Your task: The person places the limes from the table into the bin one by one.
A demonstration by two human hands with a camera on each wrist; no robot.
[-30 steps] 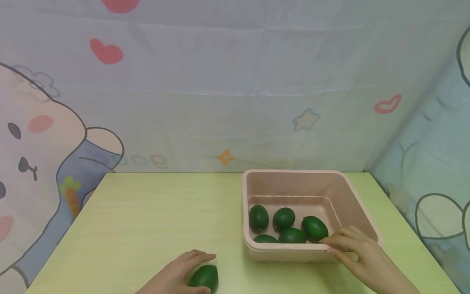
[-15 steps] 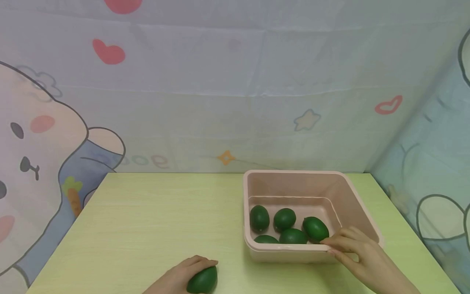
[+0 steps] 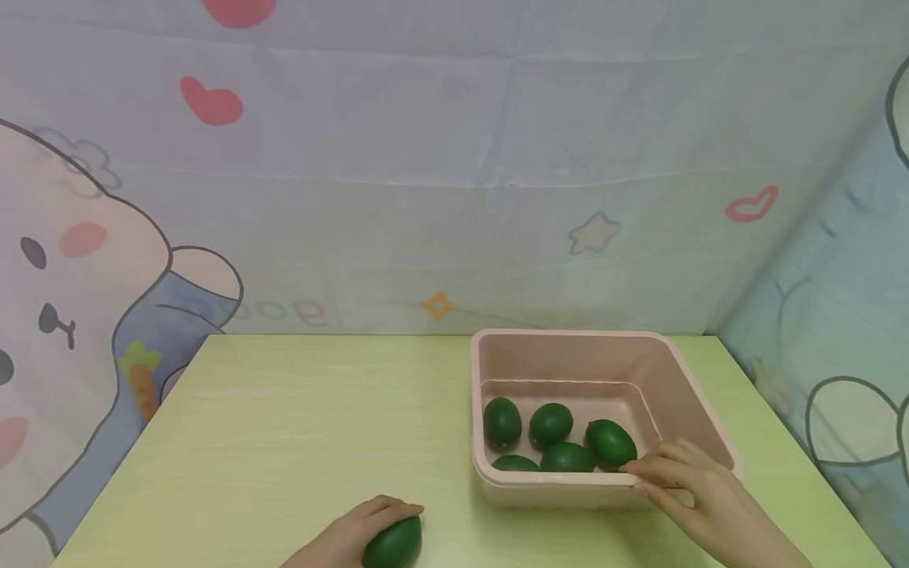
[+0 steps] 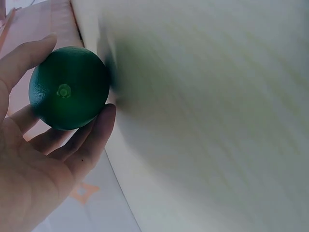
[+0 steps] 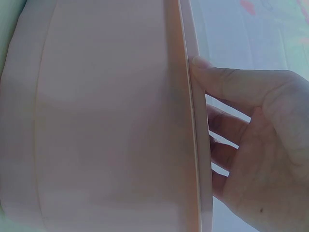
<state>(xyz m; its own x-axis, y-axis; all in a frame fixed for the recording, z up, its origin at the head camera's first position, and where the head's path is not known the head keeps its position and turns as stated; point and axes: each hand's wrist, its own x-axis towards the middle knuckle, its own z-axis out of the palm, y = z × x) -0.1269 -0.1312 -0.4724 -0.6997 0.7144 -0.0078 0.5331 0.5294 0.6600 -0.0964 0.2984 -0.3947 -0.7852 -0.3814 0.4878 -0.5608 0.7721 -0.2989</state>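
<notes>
At the near edge of the head view, my left hand (image 3: 353, 534) holds a dark green lime (image 3: 393, 543) close over the table. The left wrist view shows the thumb on one side of the lime (image 4: 70, 88) and the curled fingers (image 4: 91, 145) on the other, its pale stem scar facing the camera. My right hand (image 3: 699, 489) pinches the front rim of a pale pink plastic bin (image 3: 561, 478) near its right corner. In the right wrist view the thumb (image 5: 231, 82) lies on the rim, with the other fingers behind it.
Inside the bin several more limes (image 3: 550, 426) lie on the floor, toward its left and front. The light yellow-green table (image 3: 305, 418) extends left of the bin. Printed cloth (image 3: 398, 158) hangs behind the table and along its sides.
My left hand has come down over the lime and its fingers have wrapped round it. The right hand stays on the bin rim, and the bin stands where it was.
</notes>
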